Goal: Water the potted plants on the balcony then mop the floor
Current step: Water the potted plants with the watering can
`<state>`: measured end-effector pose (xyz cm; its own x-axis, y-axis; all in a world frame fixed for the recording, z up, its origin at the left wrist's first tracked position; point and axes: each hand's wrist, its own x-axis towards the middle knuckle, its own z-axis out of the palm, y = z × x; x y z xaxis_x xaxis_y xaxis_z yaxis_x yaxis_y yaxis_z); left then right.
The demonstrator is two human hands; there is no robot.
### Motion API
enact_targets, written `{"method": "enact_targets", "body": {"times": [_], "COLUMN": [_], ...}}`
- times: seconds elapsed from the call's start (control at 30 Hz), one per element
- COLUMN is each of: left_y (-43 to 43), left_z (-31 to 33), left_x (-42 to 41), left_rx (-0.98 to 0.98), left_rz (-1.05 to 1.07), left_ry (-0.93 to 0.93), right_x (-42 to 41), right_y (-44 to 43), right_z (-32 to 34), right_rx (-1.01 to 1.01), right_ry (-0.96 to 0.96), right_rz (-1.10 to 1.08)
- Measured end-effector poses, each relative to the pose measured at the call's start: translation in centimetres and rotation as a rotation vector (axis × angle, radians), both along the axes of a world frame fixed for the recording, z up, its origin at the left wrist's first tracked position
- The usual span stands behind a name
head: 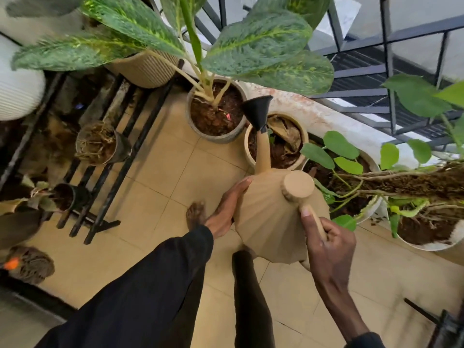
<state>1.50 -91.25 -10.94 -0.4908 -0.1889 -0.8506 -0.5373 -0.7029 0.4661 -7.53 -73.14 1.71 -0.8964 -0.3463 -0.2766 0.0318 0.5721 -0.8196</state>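
A tan ribbed watering can (271, 222) hangs over the tiled floor, its spout ending in a black rose (257, 111) above a cream pot of soil and dry leaves (298, 131). My right hand (329, 244) grips the can's handle, thumb along it. My left hand (226, 212) presses flat against the can's left side. Left of the rose stands a grey pot (216, 139) with a large variegated leafy plant (258, 43). A white pot with a trailing green vine (341, 156) sits to the right.
A black metal plant stand (118, 156) at left carries small pots and a ribbed beige pot (143, 69). A black railing (389, 66) runs behind the low wall. A mop head (32, 264) lies at the lower left. My bare foot (195, 214) stands on the tiles.
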Motion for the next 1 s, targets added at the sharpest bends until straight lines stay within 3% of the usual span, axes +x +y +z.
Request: {"method": "enact_targets", "body": {"times": [0.27, 0.67, 1.0], "left_y": [-2.4, -6.2, -8.4], "left_z": [0.8, 0.5, 1.1], "left_x": [1.7, 4.8, 4.6], "left_rx": [-0.015, 0.248, 0.321], "left_rz": [0.023, 0.228, 0.252], "left_ry": [-0.004, -0.065, -0.047], "right_x": [-1.2, -3.5, -4.3], "right_y": [-5.7, -14.9, -18.7], "right_z": [1.2, 2.1, 3.1], "right_rx": [0.101, 0.253, 0.332], "right_ry": [0.017, 0.069, 0.091], "right_rz": [0.078, 0.338, 0.348]}}
